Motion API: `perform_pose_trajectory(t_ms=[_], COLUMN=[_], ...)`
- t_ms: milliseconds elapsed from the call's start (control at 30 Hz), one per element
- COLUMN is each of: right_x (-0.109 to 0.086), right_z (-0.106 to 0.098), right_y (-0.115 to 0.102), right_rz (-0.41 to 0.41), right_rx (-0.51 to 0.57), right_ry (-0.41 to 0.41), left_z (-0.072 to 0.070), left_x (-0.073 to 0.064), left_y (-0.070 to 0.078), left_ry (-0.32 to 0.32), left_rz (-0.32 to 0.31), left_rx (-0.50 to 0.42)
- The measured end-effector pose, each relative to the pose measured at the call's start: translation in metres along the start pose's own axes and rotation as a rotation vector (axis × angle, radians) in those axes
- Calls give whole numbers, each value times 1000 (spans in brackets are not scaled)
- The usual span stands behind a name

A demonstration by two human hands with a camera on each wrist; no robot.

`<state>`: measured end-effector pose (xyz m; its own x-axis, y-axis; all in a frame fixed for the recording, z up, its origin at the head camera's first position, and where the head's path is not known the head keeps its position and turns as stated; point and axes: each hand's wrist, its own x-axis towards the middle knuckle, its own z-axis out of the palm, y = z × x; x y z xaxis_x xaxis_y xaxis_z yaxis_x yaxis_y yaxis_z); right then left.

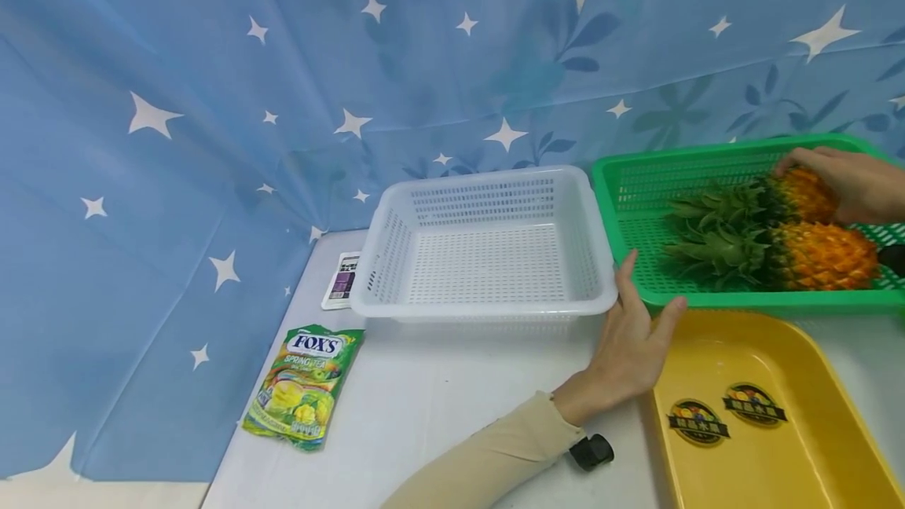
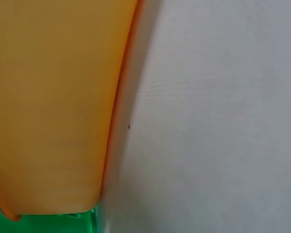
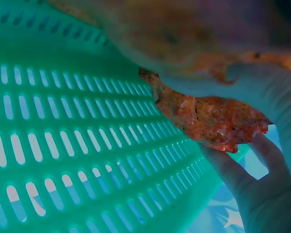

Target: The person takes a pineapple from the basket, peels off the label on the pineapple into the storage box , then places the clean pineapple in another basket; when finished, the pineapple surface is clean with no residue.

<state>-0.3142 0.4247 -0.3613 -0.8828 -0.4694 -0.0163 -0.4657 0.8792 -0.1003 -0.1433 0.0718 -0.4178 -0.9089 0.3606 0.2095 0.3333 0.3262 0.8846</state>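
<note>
In the head view, two orange pineapples with green crowns lie side by side in a green slotted basket (image 1: 763, 302). My right hand (image 1: 864, 181) is curled over the rear pineapple (image 1: 806, 193) and grips it. Fingers and the fruit's bumpy orange skin (image 3: 203, 119) show close up in the right wrist view. The front pineapple (image 1: 829, 258) rests against the first one. My left hand (image 1: 628, 350) has its fingers spread, its fingertips right at the rims where the white basket (image 1: 488, 309) meets the green one. The white basket has nothing in it.
A yellow tray (image 1: 756, 360) with two round fruit stickers sits in front of the green basket. Left on the white table are a green Fox's candy bag (image 1: 302, 387) and a small purple-and-white packet (image 1: 342, 281). A starry blue curtain (image 1: 438, 61) hangs behind.
</note>
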Motion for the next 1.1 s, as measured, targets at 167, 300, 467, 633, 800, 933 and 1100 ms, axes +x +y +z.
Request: perform_pose_trajectory(t_ms=[167,300,467,633,800,933,1100], right_x=[-6,-11,-13,-10,-4,0,0], right_z=[3,2,-2,-13,-29,-45,-52], right_y=[4,1,-3,-11,-34,-68,-111], right_rz=[22,36,3,-2,8,-6,-90], right_rx=[-4,16,-16,-40,-32,-26,-83], right_ry=[5,20,69,78,101,147,240], left_z=[1,2,2,2,0,-2,-10], left_x=[-1,-1,0,4,6,6,-5], left_y=[1,0,-2,-5,-8,-7,5], left_ry=[-12,-16,-22,-18,-17,-20,-69], left_rz=[14,15,-2,-18,-51,-77,-123], left_rx=[-19,-23,-38,-45,-56,-48,7])
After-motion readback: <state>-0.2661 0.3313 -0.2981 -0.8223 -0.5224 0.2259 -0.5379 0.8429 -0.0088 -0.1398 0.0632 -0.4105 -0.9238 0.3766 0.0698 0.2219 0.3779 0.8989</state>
